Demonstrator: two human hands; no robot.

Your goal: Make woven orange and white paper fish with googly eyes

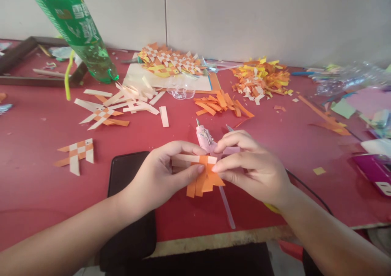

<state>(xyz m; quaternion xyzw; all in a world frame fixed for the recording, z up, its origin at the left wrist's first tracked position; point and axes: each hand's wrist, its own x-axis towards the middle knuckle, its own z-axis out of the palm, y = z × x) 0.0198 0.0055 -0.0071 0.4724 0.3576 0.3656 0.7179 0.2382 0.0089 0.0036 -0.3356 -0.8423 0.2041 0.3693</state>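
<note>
A small weave of orange and cream paper strips [200, 183] is held up between my hands above the front of the table. My left hand [161, 174] pinches it from the left, thumb in front and fingers behind. My right hand [256, 168] grips its right edge with thumb and fingertips, at the end of a cream strip. Just behind lies a pink glue gun [204, 136], partly hidden by my right hand. A clear glue stick [227, 209] points toward me below the weave. To the left are two woven pieces, a finished-looking fish shape [81, 150] and a looser one [103, 114].
Cream strips [139, 97] and orange strips [221, 104] lie behind my hands. Farther back are woven pieces [171, 60] and a scrap heap [262, 78]. A green bottle [76, 27] stands by a dark frame [18, 58]. A black phone-like slab [128, 223] overhangs the front edge.
</note>
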